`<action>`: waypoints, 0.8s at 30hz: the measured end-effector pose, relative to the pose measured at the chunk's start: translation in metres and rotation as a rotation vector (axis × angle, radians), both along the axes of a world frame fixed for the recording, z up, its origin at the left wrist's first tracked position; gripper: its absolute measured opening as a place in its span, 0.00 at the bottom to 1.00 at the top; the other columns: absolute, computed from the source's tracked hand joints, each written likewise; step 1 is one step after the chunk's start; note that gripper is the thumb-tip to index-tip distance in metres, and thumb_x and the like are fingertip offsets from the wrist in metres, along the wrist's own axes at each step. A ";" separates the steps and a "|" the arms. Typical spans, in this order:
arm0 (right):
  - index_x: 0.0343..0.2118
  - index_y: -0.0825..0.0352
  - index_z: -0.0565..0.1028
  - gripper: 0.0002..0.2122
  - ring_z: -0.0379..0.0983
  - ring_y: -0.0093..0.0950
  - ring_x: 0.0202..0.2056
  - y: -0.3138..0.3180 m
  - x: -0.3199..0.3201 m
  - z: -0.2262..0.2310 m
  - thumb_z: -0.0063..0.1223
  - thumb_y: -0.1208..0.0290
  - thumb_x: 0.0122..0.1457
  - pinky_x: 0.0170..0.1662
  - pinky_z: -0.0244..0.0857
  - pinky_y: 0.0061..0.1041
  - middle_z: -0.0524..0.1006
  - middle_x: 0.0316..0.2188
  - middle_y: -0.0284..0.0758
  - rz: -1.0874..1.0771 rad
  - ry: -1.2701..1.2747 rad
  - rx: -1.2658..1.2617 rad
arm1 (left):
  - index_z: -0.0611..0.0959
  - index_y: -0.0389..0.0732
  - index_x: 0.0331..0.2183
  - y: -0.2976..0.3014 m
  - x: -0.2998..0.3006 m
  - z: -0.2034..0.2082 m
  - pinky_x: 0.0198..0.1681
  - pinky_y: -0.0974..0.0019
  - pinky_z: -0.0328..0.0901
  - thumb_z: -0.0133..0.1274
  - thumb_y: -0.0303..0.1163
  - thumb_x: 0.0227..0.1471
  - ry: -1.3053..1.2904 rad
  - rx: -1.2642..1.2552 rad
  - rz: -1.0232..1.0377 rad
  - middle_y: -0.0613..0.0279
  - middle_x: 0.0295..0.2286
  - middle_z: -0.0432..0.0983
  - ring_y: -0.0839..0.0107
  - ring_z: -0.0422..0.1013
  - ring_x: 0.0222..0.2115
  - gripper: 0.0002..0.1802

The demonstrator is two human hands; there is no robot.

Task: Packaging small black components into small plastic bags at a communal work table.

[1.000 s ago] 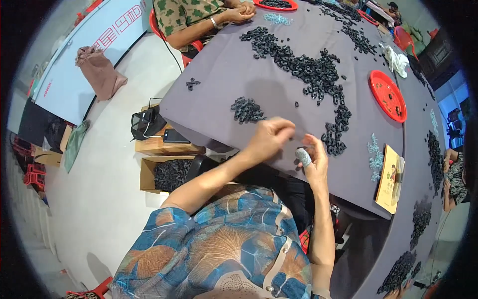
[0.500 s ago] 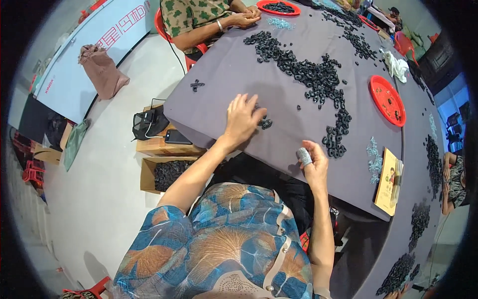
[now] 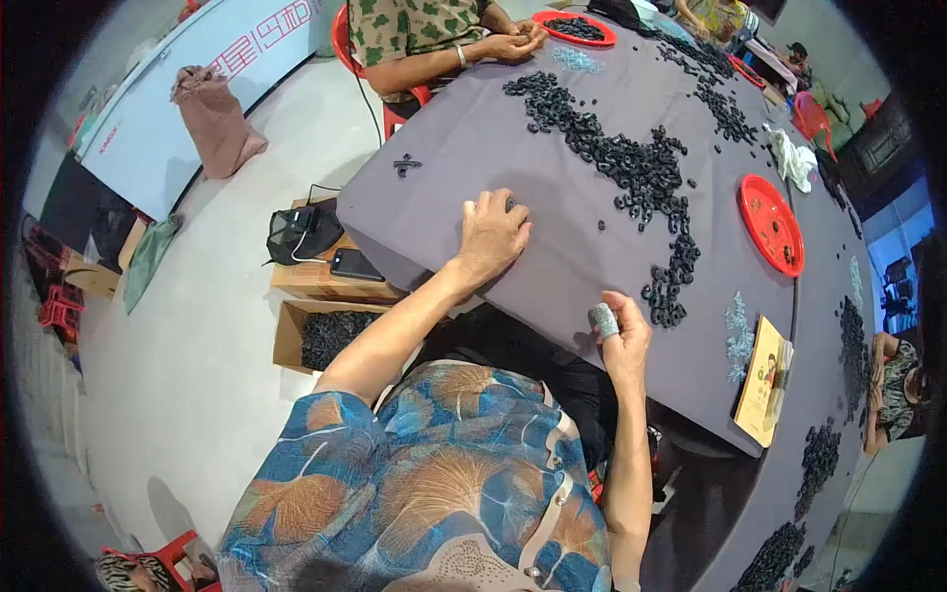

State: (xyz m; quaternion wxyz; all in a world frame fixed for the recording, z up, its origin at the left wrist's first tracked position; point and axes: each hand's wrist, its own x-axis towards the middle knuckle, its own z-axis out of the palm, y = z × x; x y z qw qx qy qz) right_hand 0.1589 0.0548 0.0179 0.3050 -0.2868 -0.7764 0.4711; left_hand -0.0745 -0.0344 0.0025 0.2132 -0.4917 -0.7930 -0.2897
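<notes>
My left hand (image 3: 493, 237) rests on the grey tablecloth (image 3: 434, 212) with its fingers curled in. A small black piece (image 3: 510, 204) shows at its fingertips; the palm side is hidden. Lower and to the right, by the table's near edge, my right hand (image 3: 627, 345) is half curled, its thumb wrapped in grey tape (image 3: 603, 321). Whatever lies in its fingers, if anything, cannot be seen. Beyond both hands spreads a long pile of small black ring-like parts (image 3: 631, 163). A few more black parts (image 3: 405, 166) lie joined at the left.
Red trays (image 3: 770, 225) stand on the table, one near a person's hands (image 3: 513, 44). Clear bluish bits (image 3: 739, 338) lie beside a yellow booklet (image 3: 762, 385). At the left, a cardboard box of black parts (image 3: 293, 335), a phone (image 3: 353, 264) and a brown sack (image 3: 219, 128).
My left hand has closed over the loose black parts that lay beside its fingers. My right hand stays near the table edge, its fingers curled slightly more. The view has shifted slightly.
</notes>
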 end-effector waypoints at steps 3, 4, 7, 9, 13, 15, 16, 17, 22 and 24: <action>0.35 0.70 0.73 0.08 0.67 0.21 0.24 0.000 0.000 0.000 0.52 0.76 0.51 0.29 0.63 0.21 0.73 0.26 0.32 -0.002 -0.007 0.009 | 0.78 0.45 0.29 -0.008 -0.007 0.005 0.39 0.58 0.60 0.57 0.34 0.42 0.005 -0.018 -0.054 0.56 0.38 0.68 0.60 0.64 0.39 0.09; 0.35 0.70 0.73 0.08 0.67 0.21 0.24 0.000 0.000 0.000 0.52 0.76 0.51 0.29 0.63 0.21 0.73 0.26 0.32 -0.007 -0.011 0.010 | 0.78 0.45 0.29 -0.010 -0.010 0.005 0.39 0.58 0.60 0.57 0.34 0.42 0.003 -0.020 -0.047 0.56 0.38 0.68 0.60 0.64 0.39 0.09; 0.35 0.70 0.73 0.08 0.67 0.21 0.24 0.000 0.000 -0.001 0.51 0.77 0.51 0.30 0.63 0.21 0.73 0.25 0.32 -0.015 -0.014 -0.011 | 0.78 0.43 0.28 -0.016 -0.020 0.005 0.35 0.59 0.64 0.56 0.30 0.41 -0.012 0.020 -0.045 0.55 0.37 0.67 0.59 0.66 0.36 0.07; 0.35 0.70 0.73 0.08 0.67 0.21 0.24 0.000 0.000 -0.001 0.51 0.77 0.51 0.29 0.63 0.20 0.73 0.25 0.32 -0.002 -0.006 -0.012 | 0.78 0.42 0.28 -0.021 -0.026 0.008 0.32 0.59 0.68 0.56 0.28 0.40 -0.032 -0.033 -0.082 0.54 0.38 0.66 0.57 0.68 0.34 0.08; 0.36 0.69 0.74 0.07 0.67 0.17 0.23 0.003 0.000 -0.005 0.49 0.77 0.54 0.26 0.61 0.17 0.73 0.25 0.30 0.008 -0.010 0.067 | 0.78 0.42 0.28 -0.025 -0.032 0.008 0.31 0.59 0.68 0.56 0.27 0.39 0.005 -0.043 -0.082 0.53 0.39 0.66 0.58 0.69 0.34 0.08; 0.37 0.69 0.73 0.07 0.66 0.14 0.21 0.004 0.000 -0.007 0.47 0.77 0.56 0.23 0.60 0.14 0.74 0.24 0.27 0.030 -0.004 0.106 | 0.78 0.41 0.28 -0.023 -0.032 0.007 0.33 0.59 0.68 0.55 0.26 0.38 -0.018 -0.026 -0.073 0.54 0.40 0.66 0.58 0.70 0.34 0.08; 0.37 0.69 0.74 0.07 0.66 0.14 0.21 0.004 0.000 -0.007 0.47 0.77 0.56 0.23 0.60 0.14 0.74 0.24 0.27 0.029 -0.001 0.104 | 0.78 0.41 0.28 -0.022 -0.034 0.006 0.33 0.59 0.68 0.55 0.26 0.38 -0.018 -0.025 -0.073 0.54 0.40 0.66 0.58 0.70 0.34 0.08; 0.37 0.69 0.74 0.07 0.66 0.14 0.21 0.004 0.001 -0.007 0.47 0.77 0.56 0.23 0.60 0.14 0.74 0.24 0.27 0.028 0.001 0.103 | 0.79 0.41 0.27 -0.021 -0.036 0.003 0.33 0.59 0.68 0.55 0.26 0.38 -0.037 0.034 -0.087 0.53 0.40 0.67 0.57 0.70 0.34 0.07; 0.34 0.69 0.74 0.07 0.68 0.21 0.24 -0.001 -0.001 0.000 0.51 0.78 0.52 0.30 0.63 0.20 0.73 0.24 0.32 -0.015 -0.015 0.072 | 0.83 0.39 0.26 -0.022 -0.041 0.007 0.37 0.66 0.68 0.57 0.27 0.38 -0.433 0.289 -0.039 0.54 0.37 0.71 0.63 0.73 0.35 0.07; 0.34 0.69 0.74 0.07 0.68 0.21 0.24 -0.002 -0.001 0.000 0.51 0.78 0.51 0.30 0.63 0.20 0.73 0.24 0.32 -0.012 -0.010 0.069 | 0.83 0.38 0.25 -0.022 -0.050 0.003 0.36 0.66 0.68 0.56 0.26 0.37 -0.428 0.346 -0.035 0.54 0.37 0.71 0.63 0.73 0.33 0.07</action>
